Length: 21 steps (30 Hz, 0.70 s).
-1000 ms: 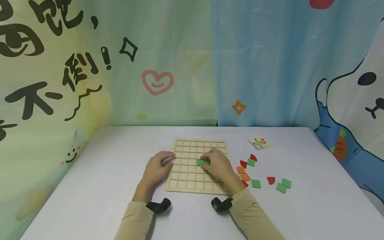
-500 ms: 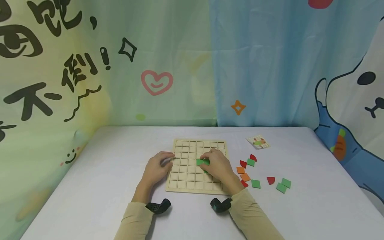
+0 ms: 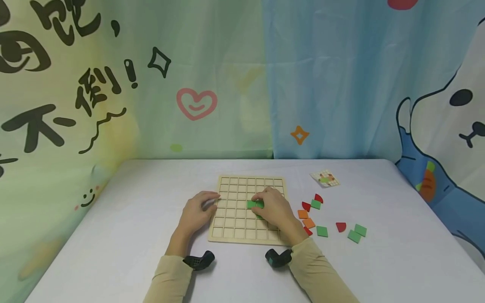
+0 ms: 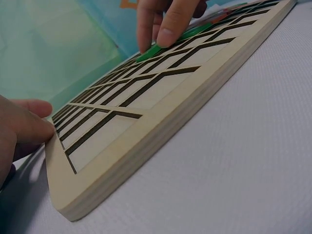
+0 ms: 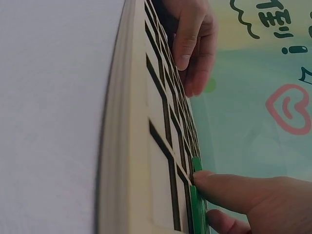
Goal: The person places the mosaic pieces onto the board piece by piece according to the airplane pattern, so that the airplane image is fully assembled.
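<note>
A green square tile (image 3: 251, 204) lies on the wooden grid board (image 3: 235, 223), in a cell near the board's middle, directly under the fingertips of the right hand (image 3: 275, 209); a second green piece (image 3: 259, 216) peeks out just below, mostly hidden beneath that hand. The right hand rests palm-down over the board's right half, its fingers bent at the knuckles with the tips pressing down on the green tile rather than wrapping round it; the right wrist view shows a fingertip (image 5: 207, 179) set flat against the tile's edge (image 5: 196, 163). The left hand (image 3: 197, 211) lies to the left of the right hand, on the table (image 3: 125, 227), its relaxed, slightly curved fingers touching the board's left edge and holding nothing; in the left wrist view its thumb (image 4: 29, 127) meets the board's corner (image 4: 73, 195). To the right of the right hand, loose pieces lie scattered on the table: red quarter-round pieces (image 3: 319, 198), an orange tile (image 3: 303, 214) touching another orange tile (image 3: 309, 223), and green squares (image 3: 322, 231), with two more green squares (image 3: 358, 233) farther right beside a red piece (image 3: 341, 227). Beyond these, farther from both hands, a small pattern card (image 3: 325, 179) lies flat. A printed curtain (image 3: 189, 84) hangs behind the table.
</note>
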{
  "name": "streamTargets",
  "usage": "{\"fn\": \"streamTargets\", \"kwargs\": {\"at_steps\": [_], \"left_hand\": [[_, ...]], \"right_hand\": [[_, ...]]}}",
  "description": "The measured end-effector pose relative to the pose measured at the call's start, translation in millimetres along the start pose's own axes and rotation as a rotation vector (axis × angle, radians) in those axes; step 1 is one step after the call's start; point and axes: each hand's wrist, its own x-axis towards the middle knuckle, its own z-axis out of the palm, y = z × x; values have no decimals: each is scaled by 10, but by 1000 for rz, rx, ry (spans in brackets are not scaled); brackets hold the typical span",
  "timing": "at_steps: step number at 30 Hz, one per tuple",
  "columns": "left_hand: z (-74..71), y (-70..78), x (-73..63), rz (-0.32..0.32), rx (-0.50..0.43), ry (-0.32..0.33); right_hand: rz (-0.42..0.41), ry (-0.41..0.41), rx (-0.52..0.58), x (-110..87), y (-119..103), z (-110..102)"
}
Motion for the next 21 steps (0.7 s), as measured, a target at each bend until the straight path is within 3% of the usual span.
{"fn": "streamTargets", "kwargs": {"at_steps": [21], "left_hand": [[-11, 41, -4, -19, 32, -8]], "right_hand": [[-10, 24, 1, 10, 40, 5]]}}
